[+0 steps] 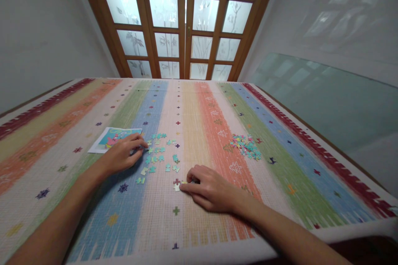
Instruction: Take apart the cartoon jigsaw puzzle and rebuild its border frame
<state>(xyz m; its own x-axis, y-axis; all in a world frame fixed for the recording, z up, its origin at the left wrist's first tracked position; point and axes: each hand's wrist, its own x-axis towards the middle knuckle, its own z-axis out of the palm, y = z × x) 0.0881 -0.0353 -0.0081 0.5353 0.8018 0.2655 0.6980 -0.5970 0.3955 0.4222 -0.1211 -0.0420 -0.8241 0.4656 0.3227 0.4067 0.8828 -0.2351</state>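
My left hand (122, 153) is over the tablecloth beside a loose group of teal and pale jigsaw pieces (157, 149). Its fingers are slightly bent with the thumb apart, and the fingertips reach the group's left edge. My right hand (209, 190) rests lower on the cloth with curled fingers. A pale jigsaw piece (177, 188) is at its fingertips, and what lies under the curled fingers is mostly hidden. Partly behind my left hand lies a printed picture sheet (104, 140) with a pink cartoon figure on teal.
A heap of mixed-colour jigsaw pieces (246, 146) lies on the right. The striped tablecloth (199, 223) covers the table. Beyond its far edge stands a wooden door with frosted panes (186, 29); a glass panel (329, 103) leans along the right wall.
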